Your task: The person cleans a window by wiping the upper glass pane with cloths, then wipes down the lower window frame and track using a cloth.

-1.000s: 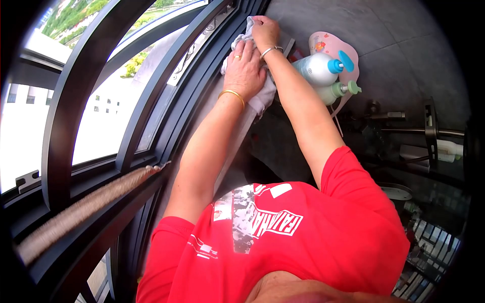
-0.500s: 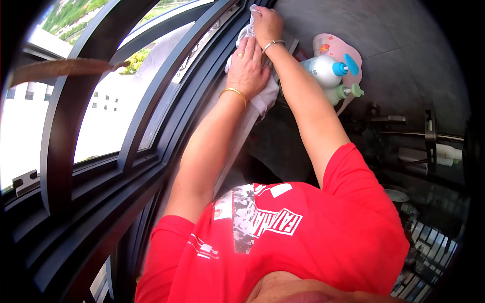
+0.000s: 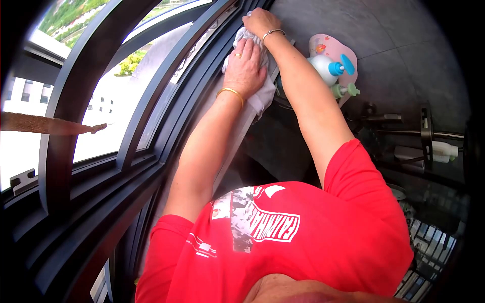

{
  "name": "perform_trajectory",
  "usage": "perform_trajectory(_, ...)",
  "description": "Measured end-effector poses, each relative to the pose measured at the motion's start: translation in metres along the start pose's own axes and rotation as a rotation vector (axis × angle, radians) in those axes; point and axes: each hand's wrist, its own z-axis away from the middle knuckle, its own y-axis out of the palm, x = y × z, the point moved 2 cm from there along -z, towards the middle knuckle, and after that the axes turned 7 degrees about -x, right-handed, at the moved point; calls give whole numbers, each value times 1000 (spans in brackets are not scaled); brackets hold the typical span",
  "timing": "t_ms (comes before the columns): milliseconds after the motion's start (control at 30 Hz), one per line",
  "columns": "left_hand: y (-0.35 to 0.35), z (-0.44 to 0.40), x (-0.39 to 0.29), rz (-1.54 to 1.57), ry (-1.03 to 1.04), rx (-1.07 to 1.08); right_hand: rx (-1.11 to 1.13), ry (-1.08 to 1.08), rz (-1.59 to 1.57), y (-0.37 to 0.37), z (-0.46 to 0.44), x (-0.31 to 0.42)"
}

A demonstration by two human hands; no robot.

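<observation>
A pale, crumpled cloth (image 3: 261, 99) lies along the window sill, against the dark window frame (image 3: 189, 86). My left hand (image 3: 246, 68) rests flat on it, fingers stretched forward, with a ring and a gold bangle. Farther along, at the far end of the cloth, my right hand (image 3: 261, 22) has its fingers curled round a bunched bit of it, right beside the frame. That wrist wears a silver bracelet. My fingers partly hide the gripped end.
Right of my right forearm stand a white pump bottle (image 3: 323, 69) with a blue top, a green pump bottle (image 3: 346, 91) and a pink, patterned item (image 3: 331, 45). A metal rail (image 3: 449, 135) runs along the grey wall. A brown strap (image 3: 50, 123) hangs at the window.
My right hand has shifted slightly left, closer to the window frame, still gripping the cloth. My left hand has barely moved. The brown strap sits lower in view.
</observation>
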Motion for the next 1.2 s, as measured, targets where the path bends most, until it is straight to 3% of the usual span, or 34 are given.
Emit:
perform_trajectory(300,-5,-2,1,84,-7,-30,0,-58,-133,12,22,-6)
perform_trajectory(400,-3,-3,1,85,-3,-25,-320,74,-381,22,32,-10)
perform_trajectory(500,-1,-3,0,75,-8,-41,-425,95,-392,26,21,-14)
perform_trajectory(767,-2,-2,1,63,-21,-18,-213,-21,-122,22,2,-7)
perform_trajectory(967,-4,0,2,40,-31,-9,-56,70,-183,14,-3,-10)
perform_trajectory(1033,-4,2,3,34,-29,-4,-32,-60,-453,28,-5,-19)
perform_trajectory(1200,-3,0,4,41,-30,21,-155,-13,-564,35,7,-12)
